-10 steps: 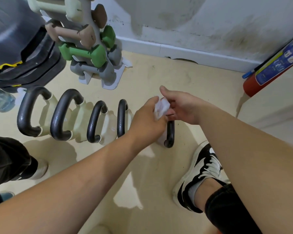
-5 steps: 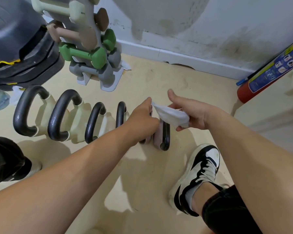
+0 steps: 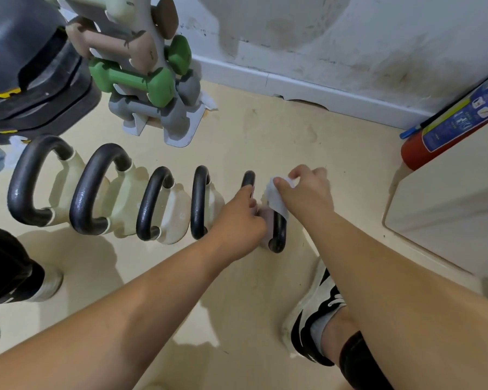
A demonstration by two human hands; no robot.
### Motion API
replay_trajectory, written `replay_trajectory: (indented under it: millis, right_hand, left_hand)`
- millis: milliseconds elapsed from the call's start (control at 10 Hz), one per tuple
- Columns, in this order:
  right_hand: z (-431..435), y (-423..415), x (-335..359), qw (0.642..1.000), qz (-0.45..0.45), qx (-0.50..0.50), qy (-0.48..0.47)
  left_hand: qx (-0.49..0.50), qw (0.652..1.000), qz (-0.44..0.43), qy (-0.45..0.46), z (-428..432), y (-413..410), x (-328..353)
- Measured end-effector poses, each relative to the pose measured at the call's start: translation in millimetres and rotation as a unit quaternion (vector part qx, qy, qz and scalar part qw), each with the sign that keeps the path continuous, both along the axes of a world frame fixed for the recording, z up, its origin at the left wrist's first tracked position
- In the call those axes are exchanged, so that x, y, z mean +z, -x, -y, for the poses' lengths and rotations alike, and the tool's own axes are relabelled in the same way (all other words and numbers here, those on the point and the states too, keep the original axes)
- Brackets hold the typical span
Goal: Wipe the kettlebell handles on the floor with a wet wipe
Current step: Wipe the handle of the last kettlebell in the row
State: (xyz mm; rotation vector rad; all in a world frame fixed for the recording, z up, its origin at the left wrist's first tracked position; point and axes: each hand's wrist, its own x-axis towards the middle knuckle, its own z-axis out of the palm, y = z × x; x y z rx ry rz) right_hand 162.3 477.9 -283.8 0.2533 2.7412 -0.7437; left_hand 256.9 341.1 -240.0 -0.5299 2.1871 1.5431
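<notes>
Six kettlebells stand in one row on the beige floor (image 3: 265, 142), each with a black loop handle; the four at the left have cream bodies, the two at the right pinkish ones. The rightmost kettlebell handle (image 3: 278, 232) is draped at its upper part by one white wet wipe (image 3: 275, 199). The right hand (image 3: 304, 192) pinches the wipe between thumb and curled fingers and presses it against that handle. The left hand (image 3: 243, 220) reaches between the fifth handle (image 3: 248, 178) and the rightmost one, fingers curled at the pink body (image 3: 264, 218); whether it actually grips cannot be told, since the fingertips are hidden. The remaining handles, first (image 3: 26, 181), second (image 3: 92, 187), third (image 3: 151, 204) and fourth (image 3: 199, 201), are untouched.

Behind the row stands one rack (image 3: 181, 128) of dumbbells: tan, green and grey pairs are visible. One red fire extinguisher (image 3: 445, 130) leans at the right beside the wall. One black-and-white shoe (image 3: 316, 316) rests on the floor below the right forearm.
</notes>
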Motion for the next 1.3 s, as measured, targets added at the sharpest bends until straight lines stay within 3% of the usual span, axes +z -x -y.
replay_trajectory:
  millis: [100,200,300,400,500,600,800,900,1100,1300]
  right_hand:
    - [5,1,11,0.997,0.016,-0.001,-0.078]
    - [18,3,15,0.979,0.151,-0.112,0.085]
    - [41,3,10,0.95,0.258,-0.118,0.129]
    - [52,6,5,0.951,0.261,-0.107,0.124]
    - [56,19,-2,0.942,0.234,-0.172,0.17]
    - [58,29,-7,0.942,0.227,-0.19,0.157]
    - [52,34,-10,0.97,0.192,-0.117,0.094]
    - [52,3,-9,0.993,0.104,-0.04,0.026]
    - [35,-77,-8,0.995,0.068,-0.04,0.069]
    - [37,-77,-13,0.993,0.064,-0.056,0.076]
  left_hand:
    - [0.009,1.0,0.001,0.005,0,-2,-5]
    - [0.001,1.0,0.014,0.004,-2,-1,-9]
    - [-0.037,0.999,0.031,-0.006,-7,-7,-18]
    - [-0.039,0.998,0.036,-0.016,-9,-12,-21]
    - [-0.034,0.998,0.032,-0.03,-11,-12,-29]
    - [-0.021,0.999,0.024,0.001,-11,-8,-33]
    - [-0.044,0.998,0.016,0.033,-14,-10,-36]
    - [-0.043,0.999,0.006,0.011,-12,-13,-37]
    - [-0.103,0.994,0.028,0.012,-5,-21,-43]
    - [-0.133,0.989,0.054,0.032,0,-25,-57]
